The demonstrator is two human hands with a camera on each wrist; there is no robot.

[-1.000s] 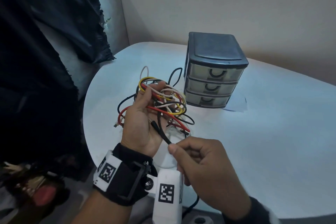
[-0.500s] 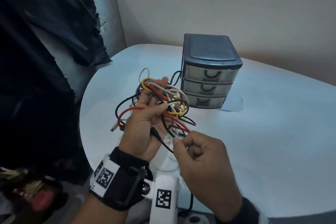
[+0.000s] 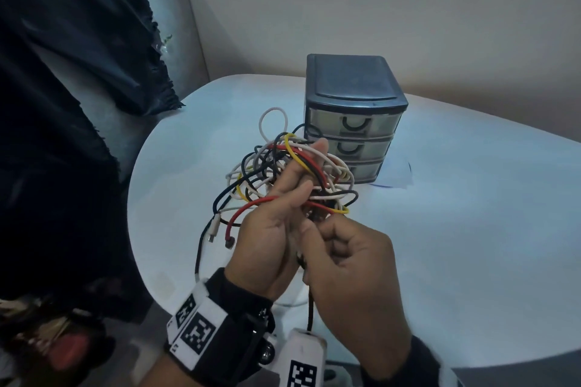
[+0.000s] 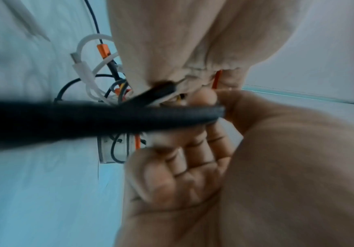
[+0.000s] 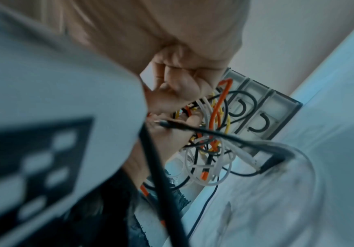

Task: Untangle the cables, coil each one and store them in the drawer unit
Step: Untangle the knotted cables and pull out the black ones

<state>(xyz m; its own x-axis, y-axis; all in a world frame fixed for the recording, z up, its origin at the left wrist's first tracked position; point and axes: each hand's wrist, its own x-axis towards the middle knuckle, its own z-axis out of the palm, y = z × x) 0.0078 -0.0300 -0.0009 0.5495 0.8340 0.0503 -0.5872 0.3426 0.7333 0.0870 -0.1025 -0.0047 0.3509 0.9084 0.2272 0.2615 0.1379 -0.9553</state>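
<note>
My left hand (image 3: 309,168) holds up a tangle of cables (image 3: 270,163), red, yellow, white and black, with its fingers curled through the loops above the white table (image 3: 471,229). A white plug (image 3: 213,229) and a red cable end (image 3: 230,242) dangle at its left. Right against it, my right hand (image 3: 314,229) pinches a black cable (image 3: 310,308) that hangs down between my wrists. The same black cable (image 4: 108,117) crosses the left wrist view, and its plug end (image 5: 161,124) shows in the right wrist view. Behind stands the dark drawer unit (image 3: 352,88), all three drawers shut.
A sheet of paper (image 3: 399,176) lies under the drawer unit's right side. Dark cloth (image 3: 63,104) hangs at the left over a grey metal box (image 3: 176,25). The table's rounded edge (image 3: 135,229) runs close by my left wrist. A wall stands behind.
My left hand has lifted the tangle higher and farther from me. My right hand has moved up the black cable until it meets the left hand, hiding the plug in the head view.
</note>
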